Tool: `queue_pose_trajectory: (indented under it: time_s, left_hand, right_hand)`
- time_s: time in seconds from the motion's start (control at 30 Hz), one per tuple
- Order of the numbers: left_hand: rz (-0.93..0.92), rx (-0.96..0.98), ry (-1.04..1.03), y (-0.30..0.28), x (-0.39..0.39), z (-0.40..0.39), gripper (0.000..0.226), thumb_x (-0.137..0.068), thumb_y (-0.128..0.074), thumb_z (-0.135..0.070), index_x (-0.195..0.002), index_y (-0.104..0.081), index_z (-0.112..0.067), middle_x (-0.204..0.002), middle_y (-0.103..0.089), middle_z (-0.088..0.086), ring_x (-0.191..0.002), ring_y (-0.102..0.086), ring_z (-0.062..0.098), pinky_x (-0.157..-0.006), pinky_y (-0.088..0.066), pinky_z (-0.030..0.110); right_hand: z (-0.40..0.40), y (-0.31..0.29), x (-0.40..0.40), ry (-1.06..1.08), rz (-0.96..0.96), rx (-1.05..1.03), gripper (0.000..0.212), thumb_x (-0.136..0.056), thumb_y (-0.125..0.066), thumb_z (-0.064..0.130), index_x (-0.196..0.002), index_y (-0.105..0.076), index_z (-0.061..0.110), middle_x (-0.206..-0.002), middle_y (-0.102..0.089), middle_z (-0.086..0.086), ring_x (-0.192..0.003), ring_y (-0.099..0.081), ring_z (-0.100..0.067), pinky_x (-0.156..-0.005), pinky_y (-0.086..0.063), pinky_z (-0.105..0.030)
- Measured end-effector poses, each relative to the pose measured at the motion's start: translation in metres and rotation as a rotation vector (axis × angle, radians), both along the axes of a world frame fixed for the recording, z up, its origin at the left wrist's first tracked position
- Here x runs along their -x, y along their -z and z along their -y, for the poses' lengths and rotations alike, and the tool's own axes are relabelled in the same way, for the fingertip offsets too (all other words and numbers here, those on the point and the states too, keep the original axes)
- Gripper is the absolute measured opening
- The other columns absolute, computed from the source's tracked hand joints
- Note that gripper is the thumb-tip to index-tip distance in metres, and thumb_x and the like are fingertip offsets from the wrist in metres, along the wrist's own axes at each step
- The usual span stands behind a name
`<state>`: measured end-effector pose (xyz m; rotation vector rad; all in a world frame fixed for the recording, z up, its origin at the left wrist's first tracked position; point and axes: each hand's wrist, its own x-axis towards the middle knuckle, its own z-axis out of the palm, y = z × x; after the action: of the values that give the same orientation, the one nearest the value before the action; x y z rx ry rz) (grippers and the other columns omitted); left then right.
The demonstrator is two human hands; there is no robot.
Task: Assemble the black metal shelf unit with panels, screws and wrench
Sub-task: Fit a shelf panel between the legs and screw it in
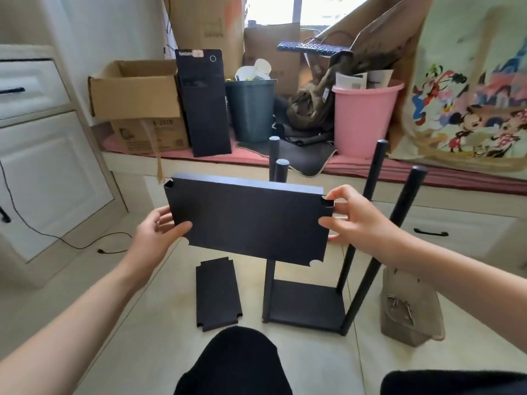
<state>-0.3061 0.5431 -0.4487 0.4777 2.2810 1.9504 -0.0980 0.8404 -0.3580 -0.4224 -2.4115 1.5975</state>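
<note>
Above the four-post frame (306,305), left hand (159,228) and right hand (352,216) pinch the shelf panel (248,220) by its short ends, fingers clamped. Risk: tilted lowering may jam corner notches against posts.

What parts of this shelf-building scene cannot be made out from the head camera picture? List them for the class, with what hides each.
1. The left hand fingers behind the held panel: hidden by the panel.
2. The middle of the two far posts: covered by the held panel.
3. The screws in the plastic bag: too small and blurred to count.
4. A wrench: none can be made out.
5. Both forearms: cut off by the frame edges.
</note>
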Motion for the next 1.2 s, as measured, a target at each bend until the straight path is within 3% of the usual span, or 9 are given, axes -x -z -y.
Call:
queue_pose_trajectory:
  time_s: [0.17,0.23,0.37,0.47,0.67,0.77,0.87,1.0,1.2]
  left_hand:
    - [0.019,-0.09,0.128,-0.045,-0.027,-0.027,0.029,-0.076,-0.082,-0.033,-0.097,-0.07,-0.049,-0.101,-0.073,-0.018,-0.093,-0.072,0.004,-0.069,-0.059,0.021]
    - [0.062,-0.175,0.182,-0.059,-0.035,-0.039,0.034,-0.069,-0.083,-0.034,-0.102,-0.073,-0.039,-0.106,-0.075,-0.01,-0.093,-0.074,0.011,-0.069,-0.059,0.022]
    - [0.132,-0.176,0.232,-0.091,-0.041,-0.068,0.052,-0.066,-0.082,-0.036,-0.114,-0.071,-0.018,-0.111,-0.077,0.0,-0.095,-0.075,0.016,-0.079,-0.062,0.035]
    - [0.163,-0.184,0.223,-0.117,-0.038,-0.092,0.041,-0.071,-0.079,-0.035,-0.107,-0.073,-0.015,-0.103,-0.078,0.002,-0.082,-0.075,0.014,-0.068,-0.062,0.029]
    - [0.176,-0.198,0.11,-0.154,-0.017,-0.144,0.022,-0.089,-0.075,-0.031,-0.093,-0.073,-0.01,-0.086,-0.078,0.0,-0.077,-0.072,0.019,-0.076,-0.061,0.037]
    - [0.248,-0.199,0.127,-0.164,-0.007,-0.168,0.02,-0.089,-0.076,-0.025,-0.09,-0.069,-0.006,-0.077,-0.077,0.002,-0.065,-0.072,0.016,-0.056,-0.062,0.032]
    - [0.327,-0.195,0.148,-0.165,0.002,-0.186,0.019,-0.09,-0.076,-0.021,-0.094,-0.067,-0.005,-0.079,-0.075,0.005,-0.065,-0.072,0.016,-0.055,-0.061,0.029]
    - [0.407,-0.197,0.213,-0.159,0.014,-0.198,0.018,-0.09,-0.075,-0.019,-0.101,-0.067,-0.007,-0.077,-0.076,0.004,-0.063,-0.073,0.016,-0.053,-0.059,0.026]
    - [0.465,-0.161,0.221,-0.141,0.028,-0.2,0.013,-0.09,-0.073,-0.019,-0.102,-0.07,-0.013,-0.072,-0.071,-0.004,-0.054,-0.065,0.008,-0.046,-0.053,0.019]
  right_hand:
    - [-0.041,-0.041,-0.03,0.1,-0.099,0.109,0.029,-0.095,-0.062,0.014,-0.123,-0.055,0.015,-0.113,-0.071,-0.004,-0.098,-0.071,-0.018,-0.068,-0.061,-0.035]
    - [-0.056,-0.053,-0.033,0.118,-0.143,0.164,0.027,-0.096,-0.06,0.018,-0.122,-0.06,0.011,-0.11,-0.073,-0.004,-0.098,-0.072,-0.019,-0.075,-0.062,-0.04]
    - [-0.08,-0.076,-0.025,0.216,-0.201,0.257,0.017,-0.097,-0.06,0.023,-0.098,-0.072,0.012,-0.091,-0.077,-0.001,-0.082,-0.072,-0.016,-0.065,-0.06,-0.031]
    - [-0.102,-0.091,-0.01,0.331,-0.199,0.283,0.019,-0.096,-0.062,0.026,-0.093,-0.072,0.01,-0.091,-0.076,-0.004,-0.082,-0.071,-0.017,-0.065,-0.061,-0.029]
    - [-0.153,-0.109,0.023,0.479,-0.088,0.248,0.031,-0.093,-0.067,0.034,-0.105,-0.061,0.006,-0.097,-0.066,-0.003,-0.079,-0.065,-0.015,-0.05,-0.051,-0.023]
    - [-0.174,-0.106,0.034,0.5,0.073,0.219,0.033,-0.092,-0.067,0.037,-0.108,-0.058,0.009,-0.093,-0.064,-0.002,-0.074,-0.065,-0.016,-0.051,-0.052,-0.027]
    - [-0.192,-0.099,0.043,0.495,0.136,0.223,0.032,-0.094,-0.065,0.03,-0.114,-0.06,0.006,-0.092,-0.063,-0.002,-0.072,-0.062,-0.014,-0.041,-0.048,-0.019]
    - [-0.21,-0.092,0.052,0.454,0.276,0.144,0.037,-0.098,-0.059,0.034,-0.124,-0.059,0.008,-0.122,-0.058,-0.006,-0.098,-0.055,-0.017,-0.07,-0.046,-0.028]
    - [-0.221,-0.076,0.062,0.4,0.278,0.404,0.011,-0.098,-0.06,0.018,-0.093,-0.068,0.012,-0.103,-0.064,-0.004,-0.075,-0.062,-0.012,-0.04,-0.05,-0.02]
